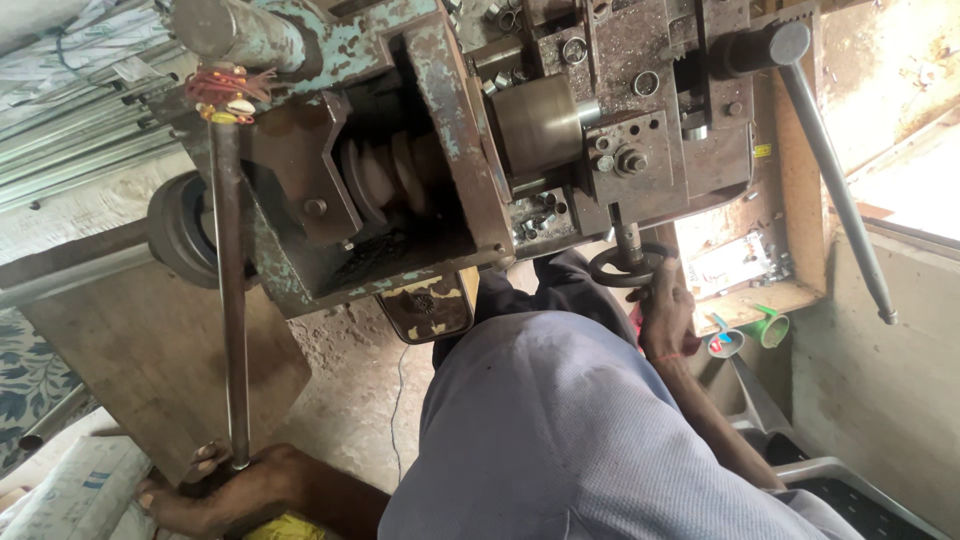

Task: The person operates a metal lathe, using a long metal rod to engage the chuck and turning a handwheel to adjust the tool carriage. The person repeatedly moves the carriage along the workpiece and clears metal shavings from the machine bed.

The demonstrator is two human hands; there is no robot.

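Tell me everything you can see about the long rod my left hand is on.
The rod is a long, thin, round metal bar, dull grey-brown. It runs nearly straight down the picture from the lathe's worn teal head, where red and yellow threads are tied around it. Its lower end sits in the left hand, whose fingers curl around it. It crosses in front of a dark wheel and a wooden board.
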